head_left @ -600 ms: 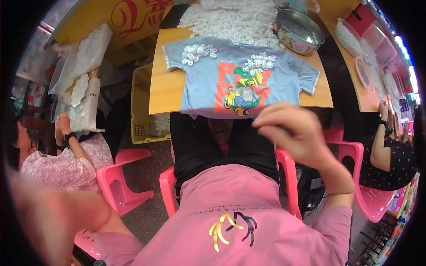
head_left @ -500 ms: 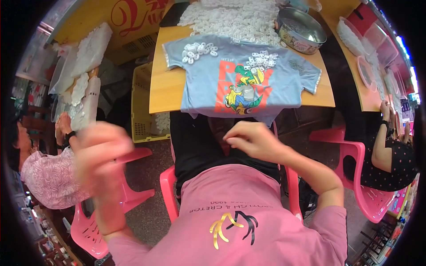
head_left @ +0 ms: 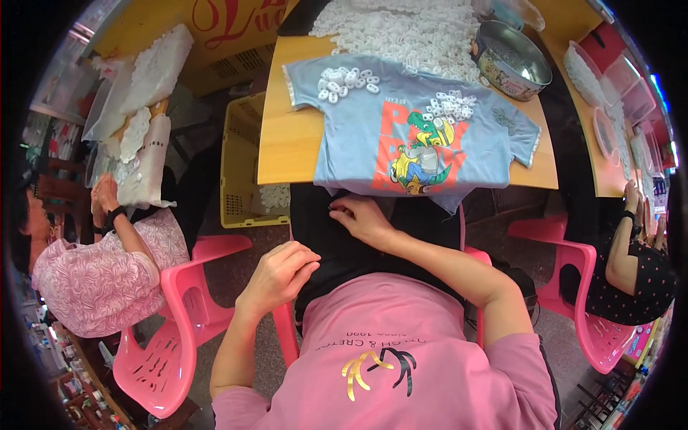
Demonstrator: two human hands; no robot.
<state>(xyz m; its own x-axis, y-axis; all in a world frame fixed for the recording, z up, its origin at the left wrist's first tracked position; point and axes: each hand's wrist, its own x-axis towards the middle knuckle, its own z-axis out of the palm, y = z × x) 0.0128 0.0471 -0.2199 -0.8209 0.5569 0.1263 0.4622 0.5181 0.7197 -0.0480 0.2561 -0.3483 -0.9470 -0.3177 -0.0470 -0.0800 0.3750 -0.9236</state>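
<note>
My left hand (head_left: pixel 283 274) is held low over the left side of my lap, its fingers curled in against the thumb. My right hand (head_left: pixel 362 222) hovers over my dark trousers, just below the table's front edge, with thumb and forefinger pinched. Whatever either hand may hold is too small or hidden to make out. A light blue T-shirt (head_left: pixel 347 143) with a cartoon print lies over the table's front edge. On it are a left cluster of small white oval plastic pieces (head_left: pixel 347 84), a right cluster of white plastic pieces (head_left: pixel 450 106), and a patch of tiny grey bits (head_left: pixel 504 117).
A large heap of white plastic pieces (head_left: pixel 401 32) covers the far part of the wooden table (head_left: pixel 287 154). A round tin (head_left: pixel 502 77) stands at its right. Under the table's left is a yellow crate (head_left: pixel 251 221). Seated people (head_left: pixel 107 272) work at both sides, with pink chairs (head_left: pixel 183 337).
My left hand has come down and rightward, toward my lap. My right hand has shifted left and slightly lower. The view has turned a little, so the table appears farther right.
</note>
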